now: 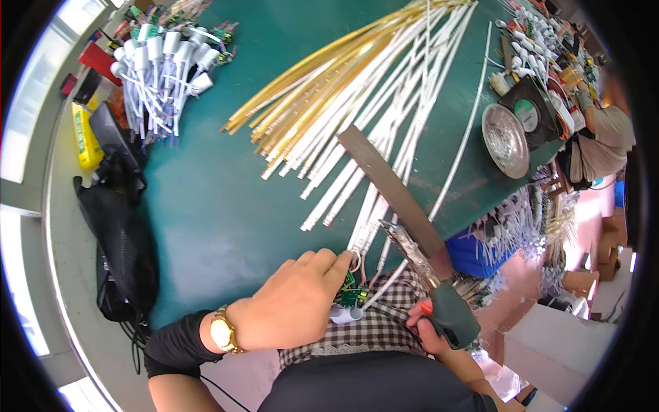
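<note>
Hands (292, 309) at circuit board (354, 296), soldering gun (454, 317); blue bin (469, 259) holds white wires (511, 223).

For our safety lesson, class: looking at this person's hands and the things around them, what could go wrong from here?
1. The right hand holds what looks like a soldering gun; if hot, its tip could burn the nearby left hand.
2. That tip also sits close to white strips, so a slip might scorch them.
3. The green circuit board appears above the checked cloth, where dripping solder might land.
</note>
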